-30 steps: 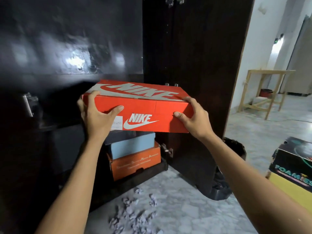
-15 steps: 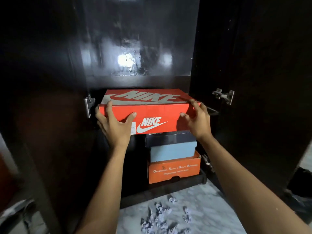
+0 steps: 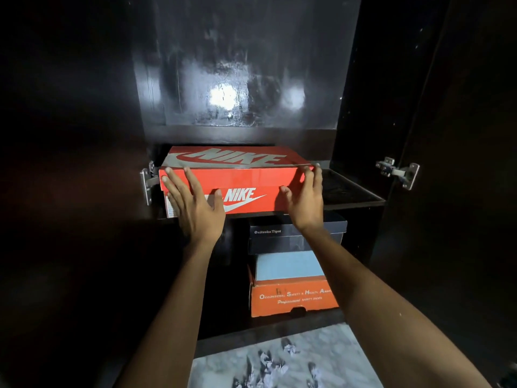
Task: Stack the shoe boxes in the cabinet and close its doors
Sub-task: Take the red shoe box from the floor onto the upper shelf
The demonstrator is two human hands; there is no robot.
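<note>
A red Nike shoe box [image 3: 246,177] rests on the dark cabinet's middle shelf [image 3: 352,193], at its left end. My left hand [image 3: 195,203] lies flat against the box's front face with fingers spread. My right hand [image 3: 303,203] grips the front right corner, thumb on the front and fingers round the side. Below the shelf stands a stack: a black Onitsuka Tiger box [image 3: 279,239] on a light blue box [image 3: 288,266] on an orange safety-shoe box [image 3: 293,299]. Both cabinet doors stand open.
The open left door [image 3: 70,177] and right door [image 3: 461,163] flank me, with metal hinges [image 3: 398,170] at shelf height. Shelf room shows to the right of the Nike box. Several crumpled paper balls [image 3: 268,362] lie on the marble floor before the cabinet.
The Nike box went from held in the air onto the shelf and deeper in. My left hand shifted from gripping its side to lying flat on the front. My view turned square to the cabinet.
</note>
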